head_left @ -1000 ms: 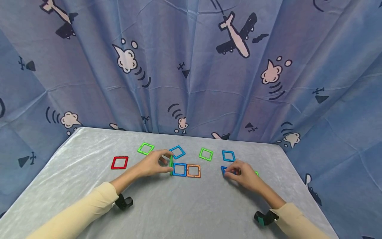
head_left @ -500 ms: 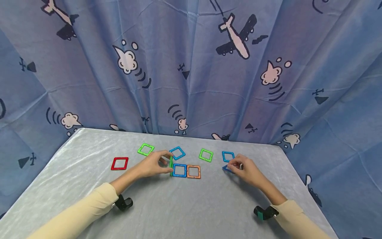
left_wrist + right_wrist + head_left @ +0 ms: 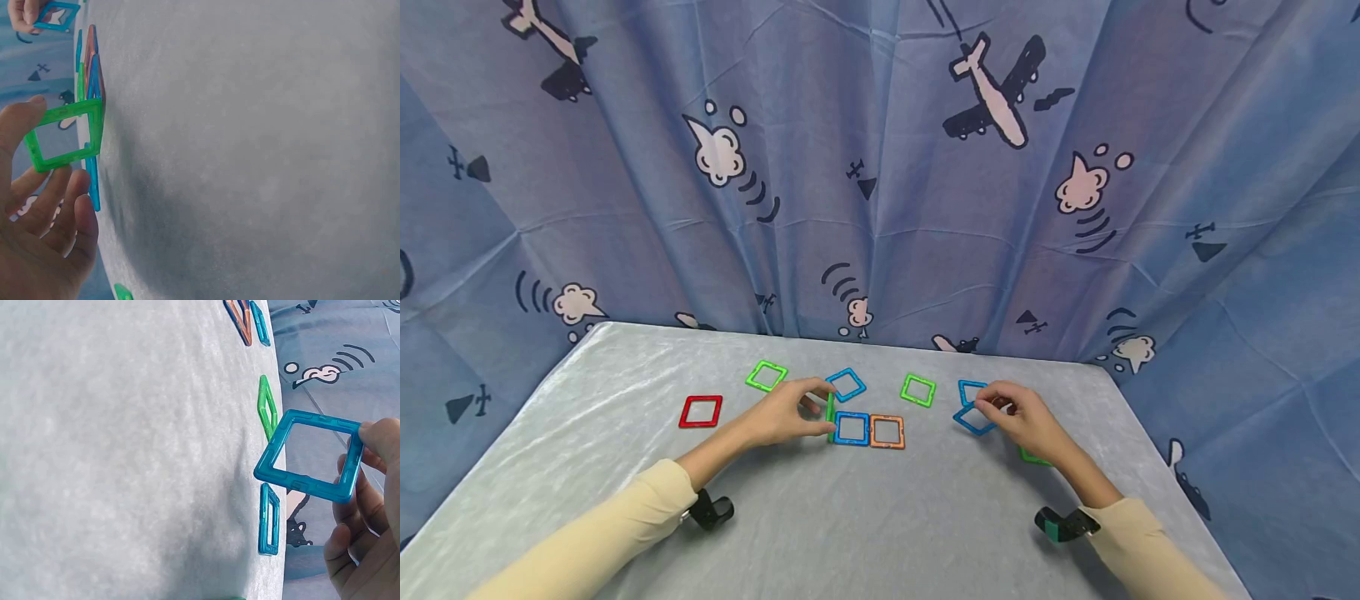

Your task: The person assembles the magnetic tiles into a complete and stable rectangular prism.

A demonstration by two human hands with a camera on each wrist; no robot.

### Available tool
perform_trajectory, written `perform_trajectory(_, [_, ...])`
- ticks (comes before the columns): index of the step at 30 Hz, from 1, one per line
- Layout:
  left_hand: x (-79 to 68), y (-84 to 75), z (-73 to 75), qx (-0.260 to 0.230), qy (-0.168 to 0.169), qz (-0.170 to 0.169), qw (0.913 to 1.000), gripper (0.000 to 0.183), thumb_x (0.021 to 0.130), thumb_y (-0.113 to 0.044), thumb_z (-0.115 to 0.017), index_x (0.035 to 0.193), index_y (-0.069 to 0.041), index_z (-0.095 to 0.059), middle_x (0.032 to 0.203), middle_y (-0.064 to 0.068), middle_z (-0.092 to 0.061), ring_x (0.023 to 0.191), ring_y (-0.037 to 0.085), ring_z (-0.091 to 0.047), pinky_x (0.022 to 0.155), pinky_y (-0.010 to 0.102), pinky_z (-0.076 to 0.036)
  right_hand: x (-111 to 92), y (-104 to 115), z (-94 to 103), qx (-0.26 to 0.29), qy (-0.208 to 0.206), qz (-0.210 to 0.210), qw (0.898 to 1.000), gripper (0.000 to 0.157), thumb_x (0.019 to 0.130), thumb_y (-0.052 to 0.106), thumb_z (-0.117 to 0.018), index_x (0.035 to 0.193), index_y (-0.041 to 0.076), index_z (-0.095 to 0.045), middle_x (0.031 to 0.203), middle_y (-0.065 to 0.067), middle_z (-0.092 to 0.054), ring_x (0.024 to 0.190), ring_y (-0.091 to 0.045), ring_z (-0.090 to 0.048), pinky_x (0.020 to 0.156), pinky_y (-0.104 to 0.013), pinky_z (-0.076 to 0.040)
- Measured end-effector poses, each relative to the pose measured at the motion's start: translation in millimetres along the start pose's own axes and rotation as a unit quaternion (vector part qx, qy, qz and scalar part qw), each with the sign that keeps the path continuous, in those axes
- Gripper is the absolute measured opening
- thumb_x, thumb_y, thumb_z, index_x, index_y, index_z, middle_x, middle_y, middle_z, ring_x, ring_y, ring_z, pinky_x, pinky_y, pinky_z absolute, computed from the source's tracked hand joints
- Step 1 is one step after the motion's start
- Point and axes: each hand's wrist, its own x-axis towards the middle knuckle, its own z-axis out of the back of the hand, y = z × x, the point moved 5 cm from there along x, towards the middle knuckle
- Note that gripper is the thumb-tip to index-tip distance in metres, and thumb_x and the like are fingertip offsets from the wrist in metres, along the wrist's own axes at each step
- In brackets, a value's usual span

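My left hand (image 3: 786,412) holds a green magnetic square tile (image 3: 94,128) between thumb and fingertips. The tile, an open frame, stands on edge along the left side of a flat blue square tile (image 3: 852,443). An orange square tile (image 3: 887,447) lies flat against that blue one's right side. Over the right part of the table, my right hand (image 3: 1026,421) pinches another blue square tile (image 3: 303,484) by one side with thumb and fingers. It is tilted and raised above the tabletop, overlapping a blue tile (image 3: 961,393) behind it in the head view.
Loose square tiles lie around: red (image 3: 698,425) at left, green (image 3: 775,365) and blue (image 3: 858,377) behind the left hand, green (image 3: 915,402) at back centre. Another green tile (image 3: 1033,458) is partly hidden under the right wrist. A patterned curtain (image 3: 880,208) hangs behind the table.
My right hand has lifted the blue tile off the table and tilted it, shifting slightly up and right. My left hand keeps its place with the upright green tile.
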Motion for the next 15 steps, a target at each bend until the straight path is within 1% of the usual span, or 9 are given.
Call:
perform_trajectory(4, [-0.4,-0.6,0.2,0.001,0.001,0.0,1.0,0.055,0.088,-0.025,-0.083,0.132,-0.001,-0.062,0.122,0.013,-0.066,0.1,0.027,-0.068,0.084,0.044,-0.056,1.5,-1.3,-1.1,0.012,0.007,-0.01,1.0,0.009,0.1,0.015,-0.069,0.101,0.008,-0.074,0.093,-0.01,-0.07,0.075,-0.017,-0.056,0.064,-0.029,-0.048])
perform_trajectory(7, [-0.5,-0.8,0.2,0.001,0.001,0.0,1.0,0.055,0.088,-0.025,-0.083,0.132,-0.001,-0.062,0.122,0.013,-0.066,0.1,0.027,-0.068,0.084,0.044,-0.056,2.9,-2.5,-2.6,0.017,0.007,-0.013,1.0,0.009,0.1,0.015,-0.069,0.101,0.008,-0.075,0.093,-0.011,-0.07,0.075,-0.017,-0.056,0.065,-0.028,-0.049])
perform_trajectory(12, [-0.4,-0.6,0.0,0.002,0.0,-0.003,1.0,0.055,0.088,-0.024,-0.083,0.132,-0.001,-0.062,0.122,0.013,-0.066,0.1,0.027,-0.068,0.084,0.043,-0.056,5.8,-4.3,-6.3,0.028,0.005,-0.014,1.0,0.009,0.099,0.014,-0.07,0.101,0.008,-0.076,0.093,-0.006,-0.071,0.076,-0.016,-0.058,0.066,-0.028,-0.051])
perform_trajectory(15, [-0.2,-0.2,-0.3,0.001,-0.001,-0.005,1.0,0.055,0.088,-0.024,-0.083,0.132,0.0,-0.061,0.123,0.013,-0.066,0.1,0.026,-0.068,0.084,0.043,-0.055,7.6,-2.9,-9.1,0.036,0.008,-0.006,0.999,0.009,0.098,0.012,-0.07,0.102,0.007,-0.077,0.093,-0.004,-0.072,0.077,-0.016,-0.061,0.066,-0.028,-0.052])
